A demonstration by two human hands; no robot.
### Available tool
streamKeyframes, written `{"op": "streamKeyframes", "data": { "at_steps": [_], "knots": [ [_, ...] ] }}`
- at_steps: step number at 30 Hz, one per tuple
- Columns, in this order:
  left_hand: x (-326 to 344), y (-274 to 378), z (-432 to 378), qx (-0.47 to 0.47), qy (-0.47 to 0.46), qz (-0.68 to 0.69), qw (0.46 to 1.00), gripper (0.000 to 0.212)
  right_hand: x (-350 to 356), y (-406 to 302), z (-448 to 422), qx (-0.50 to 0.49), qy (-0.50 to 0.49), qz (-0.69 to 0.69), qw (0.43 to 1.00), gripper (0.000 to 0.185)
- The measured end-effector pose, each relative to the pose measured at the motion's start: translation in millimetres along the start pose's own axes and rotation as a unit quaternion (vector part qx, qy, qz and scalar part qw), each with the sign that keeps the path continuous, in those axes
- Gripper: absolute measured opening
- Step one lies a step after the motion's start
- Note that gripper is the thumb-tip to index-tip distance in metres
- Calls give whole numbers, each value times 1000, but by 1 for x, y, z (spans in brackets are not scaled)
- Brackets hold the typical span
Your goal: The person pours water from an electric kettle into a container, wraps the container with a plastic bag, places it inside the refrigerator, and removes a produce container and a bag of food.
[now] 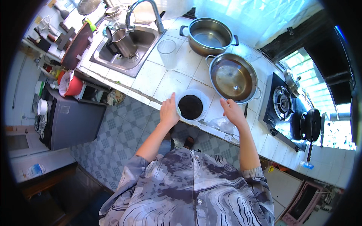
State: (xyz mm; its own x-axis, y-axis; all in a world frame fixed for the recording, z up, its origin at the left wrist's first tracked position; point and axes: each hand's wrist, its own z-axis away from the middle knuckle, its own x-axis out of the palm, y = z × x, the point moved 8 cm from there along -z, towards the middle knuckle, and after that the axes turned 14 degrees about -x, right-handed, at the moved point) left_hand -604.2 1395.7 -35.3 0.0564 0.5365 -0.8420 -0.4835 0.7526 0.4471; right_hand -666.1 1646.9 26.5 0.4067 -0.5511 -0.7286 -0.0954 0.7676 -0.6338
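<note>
Beside the left rim of a plastic tub is my left hand, its index finger pointing up. Whether it grips the tub cannot be told. Dark contents fill the round middle of the tub, near the counter's front edge. My right hand is near the lower rim of a wide steel pan, fingers partly curled, with no held thing visible. Brownish liquid lies in the pan. Under and left of the right hand is a clear plastic bag.
A steel pot and a ribbed clear glass stand farther back. The sink at left holds a steel pitcher. At right are a gas stove and a black frying pan. Cracked tile edges the counter.
</note>
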Motion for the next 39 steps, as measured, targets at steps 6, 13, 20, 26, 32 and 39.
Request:
{"op": "streamKeyframes", "data": {
  "at_steps": [6,13,20,26,32,39],
  "knots": [
    [-62,28,77,116,106,61,986,64,-35,-25,53,-2,-38,-304,952,41],
    [-45,82,122,141,-223,307,914,13,-35,-59,77,18,-29,-539,841,33],
    [-42,109,134,218,-311,416,826,32,-33,-67,98,-50,107,-547,829,29],
    [25,-10,134,98,-395,219,887,34,-55,-18,148,-41,270,-492,827,22],
    [58,-156,200,-36,-545,279,790,36,-46,20,183,-7,299,-508,808,20],
    [33,-164,239,-55,-549,289,782,39,-45,16,187,-25,277,-499,821,19]
  ]
}}
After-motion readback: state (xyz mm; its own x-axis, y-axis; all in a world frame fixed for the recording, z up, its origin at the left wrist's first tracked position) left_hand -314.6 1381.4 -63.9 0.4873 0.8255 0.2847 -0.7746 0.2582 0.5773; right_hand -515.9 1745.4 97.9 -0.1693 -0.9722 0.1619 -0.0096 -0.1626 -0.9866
